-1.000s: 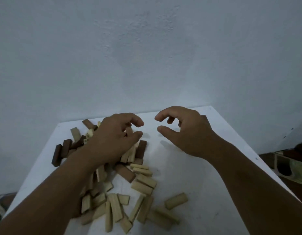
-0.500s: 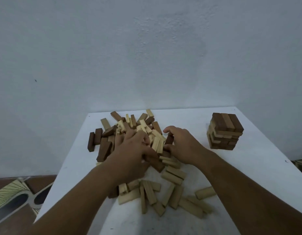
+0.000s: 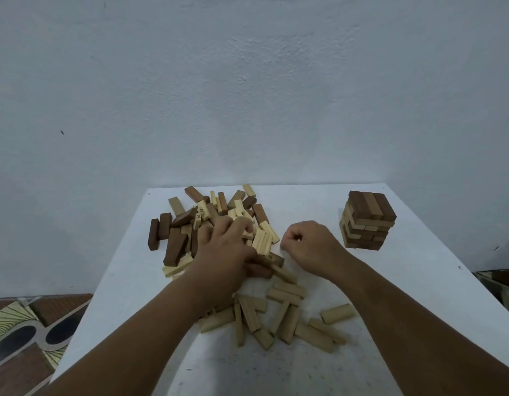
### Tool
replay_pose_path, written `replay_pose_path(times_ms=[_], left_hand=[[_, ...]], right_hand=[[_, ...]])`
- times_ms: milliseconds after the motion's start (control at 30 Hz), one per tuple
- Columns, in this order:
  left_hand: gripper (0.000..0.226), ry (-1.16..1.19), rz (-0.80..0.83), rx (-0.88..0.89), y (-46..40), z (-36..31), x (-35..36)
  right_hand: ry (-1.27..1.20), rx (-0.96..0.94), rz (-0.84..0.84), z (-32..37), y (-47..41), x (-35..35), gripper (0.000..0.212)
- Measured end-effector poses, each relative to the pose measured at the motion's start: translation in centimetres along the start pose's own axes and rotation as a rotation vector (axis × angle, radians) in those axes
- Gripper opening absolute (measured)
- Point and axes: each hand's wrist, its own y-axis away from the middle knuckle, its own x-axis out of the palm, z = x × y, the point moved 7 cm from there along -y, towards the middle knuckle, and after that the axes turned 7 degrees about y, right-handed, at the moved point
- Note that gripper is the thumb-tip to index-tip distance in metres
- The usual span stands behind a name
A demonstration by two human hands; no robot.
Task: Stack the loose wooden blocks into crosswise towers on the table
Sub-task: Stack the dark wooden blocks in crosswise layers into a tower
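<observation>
Head view: we are pulling our right hand [image 3: 307,244] back from the pile [image 3: 219,218], curled, seemingly empty; left hand [image 3: 227,250] is digging into blocks; tower [image 3: 367,221] standing on tabletop [image 3: 419,281].

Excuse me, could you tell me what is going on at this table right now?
A person is sorting wooden blocks on a white table. The left hand digs into the loose pile, while the right hand hovers curled beside it, apparently empty. One finished crosswise tower stands at the far right.
</observation>
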Motion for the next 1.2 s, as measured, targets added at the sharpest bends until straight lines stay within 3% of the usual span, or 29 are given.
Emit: replay_pose_path(times_ms=[100,200,300,433,600,1000,1200], left_hand=[[0.022,0.011,-0.121,-0.011,0.6,0.5,-0.6],[0.019,0.075,-0.209,-0.038,1.6,1.7,-1.6],[0.014,0.186,-0.297,-0.11,2.8,3.4,-2.8],[0.023,0.393,-0.343,-0.175,4.2,4.4,-3.9],[0.022,0.585,-0.374,-0.264,5.8,3.1,-4.7],[0.015,0.936,-0.225,-0.348,5.4,-4.7,-2.3],[0.03,0.984,-0.097,-0.338,3.3,-11.2,0.8]], right_hand=[[0.094,0.011,0.094,0.0,0.6,1.2,0.018],[0.116,0.017,0.101,0.3,0.8,1.7,0.032],[0.124,0.058,0.101,0.3,0.7,2.2,0.028],[0.04,0.128,0.055,0.1,0.7,2.3,0.018],[-0.114,0.184,-0.03,0.1,1.5,1.4,0.027],[-0.177,0.235,-0.309,-4.0,10.3,-6.1,0.032],[-0.088,0.374,-0.377,-9.8,16.8,-8.7,0.038]])
